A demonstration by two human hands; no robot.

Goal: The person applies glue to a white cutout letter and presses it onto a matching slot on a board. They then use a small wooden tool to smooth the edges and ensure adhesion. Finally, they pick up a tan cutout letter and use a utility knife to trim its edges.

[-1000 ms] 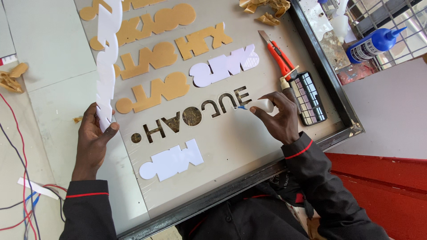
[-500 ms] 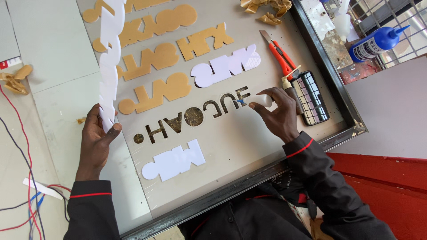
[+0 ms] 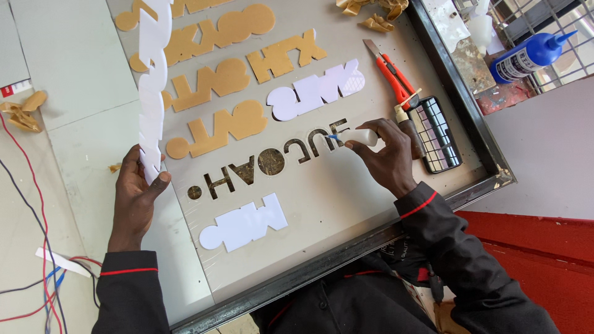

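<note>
right hand (image 3: 387, 158) clenched around small white glue tube (image 3: 357, 137), blue nozzle at dark letter cutouts (image 3: 266, 164); left hand (image 3: 136, 195) pinches white letter strip (image 3: 153, 80) left of cutouts; best kept steady, light squeeze.

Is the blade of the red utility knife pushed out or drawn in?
Pushed out. On the red utility knife, a bare grey blade shows beyond the upper end of the handle, lying flat on the sign panel.

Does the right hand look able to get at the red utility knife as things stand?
Probably yes, but not at once. The utility knife lies uncovered just beyond the right hand, nothing between them; that hand is busy holding a small white applicator, which it would first need to free.
</note>
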